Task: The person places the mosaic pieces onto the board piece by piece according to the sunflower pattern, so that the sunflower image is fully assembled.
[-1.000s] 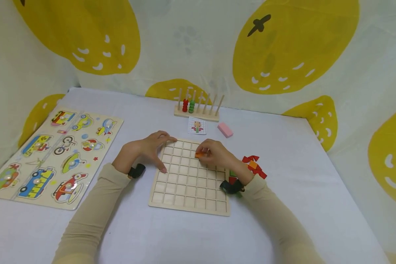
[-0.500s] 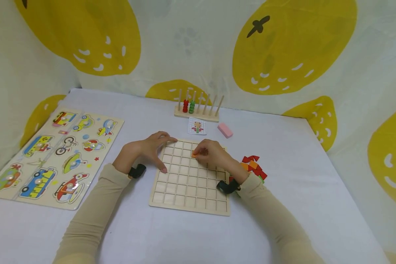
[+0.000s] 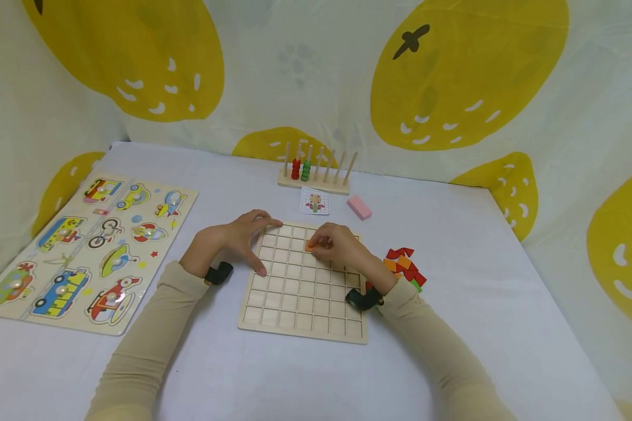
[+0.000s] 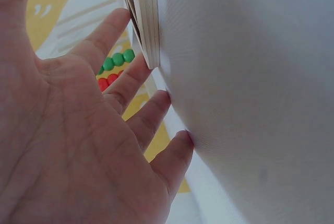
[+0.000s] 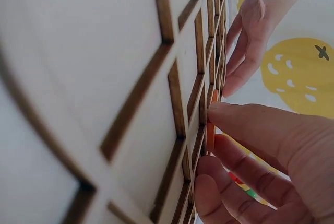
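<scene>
A wooden grid board (image 3: 289,318) lies flat on the table. At its upper left edge, the left hand (image 3: 237,237) rests with fingers spread, the thumb over the grid. In the left wrist view, those fingers (image 4: 148,117) touch the board's side (image 4: 146,20) and the cloth. My right hand (image 3: 342,247) is over the upper part of the grid, pinching a small orange tile (image 3: 309,245) between thumb and forefinger. The right wrist view has the orange tile (image 5: 211,135) edge-on at the grid; fingers partly cover it, and I cannot tell whether it is fully seated.
Red, orange and green tiles (image 3: 404,264) lie in a pile right of the board, partly behind the right wrist. Beyond the board are a pattern card (image 3: 315,201), a pink block (image 3: 359,207) and a peg rack (image 3: 316,182) with beads. A vehicle puzzle (image 3: 84,251) lies at left.
The right hand has moved slightly left with the orange tile, from above the grid down to a cell in an upper row. The left hand has stayed in place.
</scene>
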`<state>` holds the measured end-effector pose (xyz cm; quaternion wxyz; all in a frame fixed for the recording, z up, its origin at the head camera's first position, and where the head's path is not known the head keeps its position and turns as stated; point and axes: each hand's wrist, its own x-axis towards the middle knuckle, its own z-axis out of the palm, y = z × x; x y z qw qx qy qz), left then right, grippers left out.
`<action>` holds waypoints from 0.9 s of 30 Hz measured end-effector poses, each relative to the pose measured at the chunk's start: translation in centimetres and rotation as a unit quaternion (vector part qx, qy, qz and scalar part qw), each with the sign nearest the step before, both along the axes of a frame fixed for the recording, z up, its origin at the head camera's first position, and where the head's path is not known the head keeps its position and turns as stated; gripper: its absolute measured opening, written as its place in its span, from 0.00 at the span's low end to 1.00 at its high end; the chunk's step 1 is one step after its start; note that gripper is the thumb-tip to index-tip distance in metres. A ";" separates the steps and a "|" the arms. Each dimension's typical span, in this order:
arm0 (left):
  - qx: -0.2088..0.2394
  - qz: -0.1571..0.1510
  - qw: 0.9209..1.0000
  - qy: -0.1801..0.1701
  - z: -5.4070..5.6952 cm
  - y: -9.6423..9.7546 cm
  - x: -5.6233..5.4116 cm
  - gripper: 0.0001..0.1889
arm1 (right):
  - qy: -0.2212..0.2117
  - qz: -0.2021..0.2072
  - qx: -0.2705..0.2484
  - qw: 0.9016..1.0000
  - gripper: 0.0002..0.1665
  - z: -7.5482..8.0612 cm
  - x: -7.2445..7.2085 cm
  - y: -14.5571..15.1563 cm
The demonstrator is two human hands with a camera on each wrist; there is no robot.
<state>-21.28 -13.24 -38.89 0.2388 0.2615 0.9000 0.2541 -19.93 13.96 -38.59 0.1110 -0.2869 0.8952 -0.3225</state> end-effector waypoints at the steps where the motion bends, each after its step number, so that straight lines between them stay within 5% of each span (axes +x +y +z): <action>1: 0.000 -0.001 1.000 0.000 0.0 0.0 0.0 0.58 | 0.004 0.000 0.001 1.000 0.07 0.0 0.0 0.0; 16: -0.002 -0.012 1.000 0.012 -0.4 0.2 0.0 0.58 | 0.045 -0.018 -0.054 0.997 0.06 -0.2 0.3 2.5; 27: 0.004 -0.013 1.000 0.017 0.0 0.0 0.1 0.58 | 0.037 -0.071 -0.032 0.996 0.06 -0.1 0.8 6.3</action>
